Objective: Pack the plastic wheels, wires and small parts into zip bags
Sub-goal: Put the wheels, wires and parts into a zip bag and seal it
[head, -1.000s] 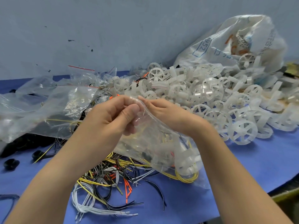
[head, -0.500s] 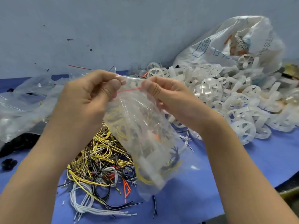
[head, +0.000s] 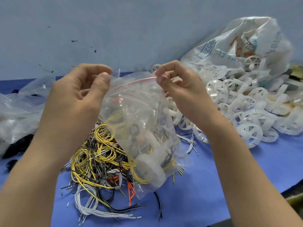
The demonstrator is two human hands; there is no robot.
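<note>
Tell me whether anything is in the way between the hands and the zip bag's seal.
Nothing visible is. The left hand and the right hand pinch the zip bag at either end of its red seal strip, with bare strip between them. The bag hangs in front of the wire pile.

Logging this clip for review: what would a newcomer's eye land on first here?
A clear zip bag hangs mid-frame with mixed parts inside, pinched at its red-lined top by the left hand and the right hand. Beneath it, a tangle of yellow, black and white wires lies on the blue table. At right, white wheels are heaped in front of a printed sack.
</note>
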